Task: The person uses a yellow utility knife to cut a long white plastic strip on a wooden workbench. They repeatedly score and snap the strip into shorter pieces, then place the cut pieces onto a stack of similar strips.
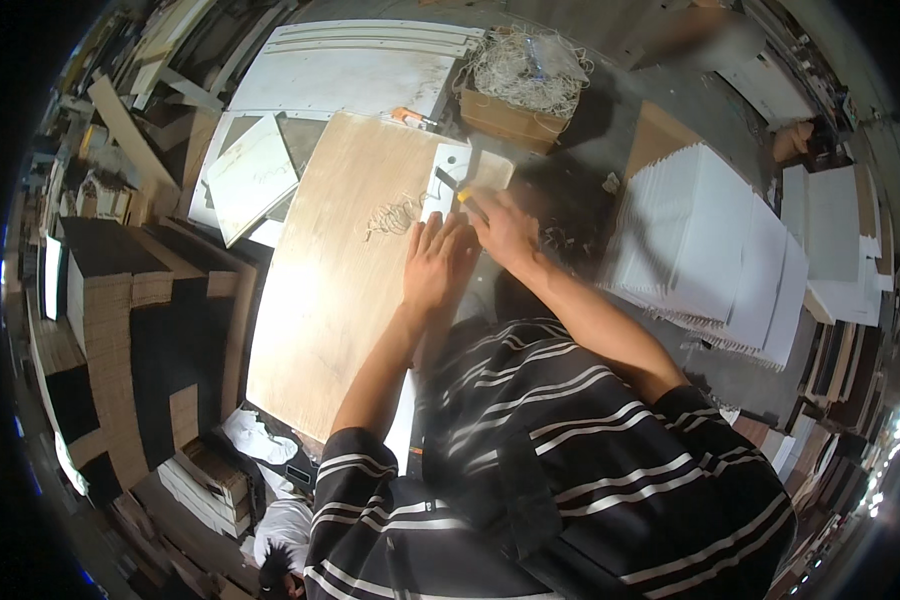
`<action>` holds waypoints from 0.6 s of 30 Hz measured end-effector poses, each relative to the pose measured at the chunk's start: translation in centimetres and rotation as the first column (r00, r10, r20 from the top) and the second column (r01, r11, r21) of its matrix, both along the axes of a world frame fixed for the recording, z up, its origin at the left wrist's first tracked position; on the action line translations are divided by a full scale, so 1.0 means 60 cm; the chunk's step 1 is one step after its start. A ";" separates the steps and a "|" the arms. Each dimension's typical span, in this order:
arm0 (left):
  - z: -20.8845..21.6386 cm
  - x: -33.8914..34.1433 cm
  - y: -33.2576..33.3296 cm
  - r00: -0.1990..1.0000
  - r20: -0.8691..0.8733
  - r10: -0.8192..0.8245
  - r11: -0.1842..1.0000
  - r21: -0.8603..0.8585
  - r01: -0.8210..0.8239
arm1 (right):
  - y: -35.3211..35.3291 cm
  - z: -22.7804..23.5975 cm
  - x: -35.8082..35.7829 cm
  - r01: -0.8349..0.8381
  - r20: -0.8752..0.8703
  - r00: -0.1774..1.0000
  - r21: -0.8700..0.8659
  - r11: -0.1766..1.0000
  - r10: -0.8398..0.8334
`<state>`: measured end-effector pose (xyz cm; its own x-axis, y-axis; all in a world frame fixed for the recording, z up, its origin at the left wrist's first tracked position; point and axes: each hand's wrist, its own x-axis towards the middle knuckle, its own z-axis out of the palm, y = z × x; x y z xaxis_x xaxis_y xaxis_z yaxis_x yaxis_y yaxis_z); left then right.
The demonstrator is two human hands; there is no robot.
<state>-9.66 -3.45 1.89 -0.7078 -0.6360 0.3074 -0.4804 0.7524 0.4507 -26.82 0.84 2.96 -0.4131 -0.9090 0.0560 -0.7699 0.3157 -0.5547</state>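
A narrow white panel [454, 156] with a round hole near its far end lies on the pale wood-grain board [340, 200]. My left hand [433, 268] presses flat on the near part of this panel, fingers stretched out. In my right hand [508, 232] is a yellow-handled knife [464, 194], its dark flat blade over the white panel; slight motion blur softens this hand. A loose tangle of pale string [397, 216] sits just left of my left fingers. At the board's far edge rests an orange-handled tool [410, 117].
Beyond the board, a cardboard box [515, 118] overflows with tangled string. To the right stands a stack of white sheets [705, 250]. Brown and black stacked panels [185, 350] rise at left. A white board [253, 180] lies tilted nearby. Another person [282, 535] is at lower left.
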 end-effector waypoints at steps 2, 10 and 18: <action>-0.002 0.002 -0.001 0.999 -0.010 -0.039 0.998 -0.043 0.038 | 0.003 -0.005 0.001 -0.006 -0.011 1.000 -0.018 1.000 0.006; -0.028 -0.034 -0.060 0.986 -0.096 0.137 0.990 -0.001 -0.138 | 0.003 -0.021 0.007 0.006 0.015 1.000 -0.053 0.999 -0.006; -0.040 -0.062 -0.104 0.958 -0.246 0.145 0.988 -0.007 -0.151 | 0.011 -0.015 0.028 0.001 -0.117 0.993 -0.025 1.000 -0.004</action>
<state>-13.40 -9.68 -0.53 -0.5074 -0.7179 0.4767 -0.4649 0.6938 0.5500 -25.14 1.50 2.06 -0.4048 -0.9057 0.1263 -0.8292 0.3053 -0.4683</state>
